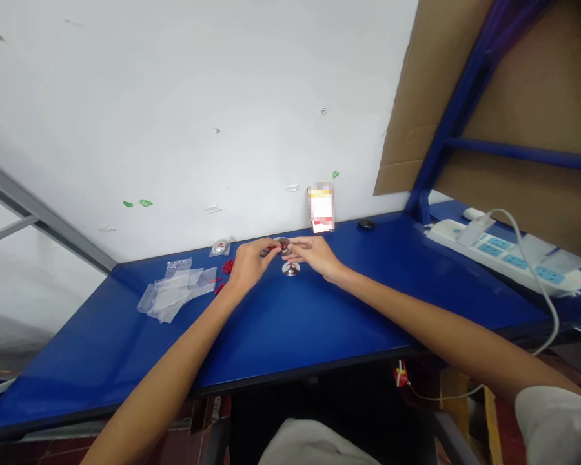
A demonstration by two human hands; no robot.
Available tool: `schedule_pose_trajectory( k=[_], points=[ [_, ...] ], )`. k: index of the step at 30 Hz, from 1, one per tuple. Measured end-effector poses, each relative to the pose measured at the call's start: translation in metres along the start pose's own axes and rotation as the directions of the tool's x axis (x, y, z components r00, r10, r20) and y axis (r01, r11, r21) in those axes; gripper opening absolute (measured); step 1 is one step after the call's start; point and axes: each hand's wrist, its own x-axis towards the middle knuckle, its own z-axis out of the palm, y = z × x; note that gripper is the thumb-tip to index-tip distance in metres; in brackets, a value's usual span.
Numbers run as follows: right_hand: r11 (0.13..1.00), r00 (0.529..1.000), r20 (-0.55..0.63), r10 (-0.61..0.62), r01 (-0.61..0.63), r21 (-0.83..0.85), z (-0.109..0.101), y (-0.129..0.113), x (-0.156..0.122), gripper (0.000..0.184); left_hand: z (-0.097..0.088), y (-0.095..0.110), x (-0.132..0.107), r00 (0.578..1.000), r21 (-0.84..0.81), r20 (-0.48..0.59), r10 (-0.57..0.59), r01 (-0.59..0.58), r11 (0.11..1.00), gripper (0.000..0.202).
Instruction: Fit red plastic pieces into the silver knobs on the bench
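Note:
My left hand (250, 261) and my right hand (314, 254) meet over the far middle of the blue table (290, 323). Together they pinch a small round metal disc (284, 244) held just above the table, and a small red piece (272, 248) shows at my left fingertips. A second round metal disc (291, 268) lies on the table right below the hands. Loose red pegs (227, 265) lie just left of my left hand.
Several clear plastic bags (177, 290) lie at the left, with a bagged metal part (220, 247) near the wall. A small box (321, 208) and a black cap (366, 223) stand at the back. A white power strip (503, 253) with a cable sits at right.

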Motion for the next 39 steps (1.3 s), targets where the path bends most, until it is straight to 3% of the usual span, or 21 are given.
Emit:
schedule_pose_trajectory(
  k=[4,8,13,18,23,29,32,36,39],
  points=[
    [0.999,0.999,0.035,-0.039,0.039,-0.004,0.002,-0.001,-0.002,0.029,0.002,-0.002,-0.001,0.999,0.102,-0.024,0.033,-0.030,0.994,0.017],
    [0.997,0.995,0.062,-0.075,0.077,-0.025,0.003,0.002,-0.002,0.028,0.004,0.002,-0.001,0.998,0.063,-0.061,0.000,0.004,0.998,0.012],
    [0.988,0.990,0.057,-0.128,0.132,-0.077,0.005,0.007,-0.001,0.023,0.007,0.005,-0.001,0.989,-0.153,-0.085,-0.118,0.104,0.983,0.016],
    [0.985,0.983,0.088,-0.159,0.164,-0.060,0.005,0.007,-0.001,0.031,0.012,-0.006,0.000,0.978,-0.393,-0.023,-0.206,0.181,0.901,0.027],
    [0.977,0.978,0.094,-0.185,0.193,-0.090,0.004,0.009,-0.002,0.034,0.010,-0.004,-0.001,0.980,-0.306,-0.051,-0.191,0.167,0.937,0.022],
    [0.932,0.959,0.021,-0.281,0.278,-0.231,0.003,0.007,-0.006,0.030,0.013,0.010,-0.002,0.975,-0.213,-0.115,-0.188,0.161,0.964,0.015],
    [0.927,0.955,-0.012,-0.295,0.283,-0.247,0.001,0.005,-0.006,0.027,0.019,0.010,-0.002,0.961,-0.349,-0.082,-0.265,0.222,0.911,0.020],
    [0.925,0.947,-0.045,-0.317,0.299,-0.235,0.001,0.001,-0.007,0.025,0.022,0.007,-0.001,0.945,-0.607,0.028,-0.324,0.274,0.746,0.036],
    [0.882,0.914,-0.027,-0.405,0.383,-0.273,0.004,-0.004,-0.010,0.019,0.019,0.006,-0.001,0.936,-0.713,0.082,-0.344,0.296,0.635,0.038]
  ],
)
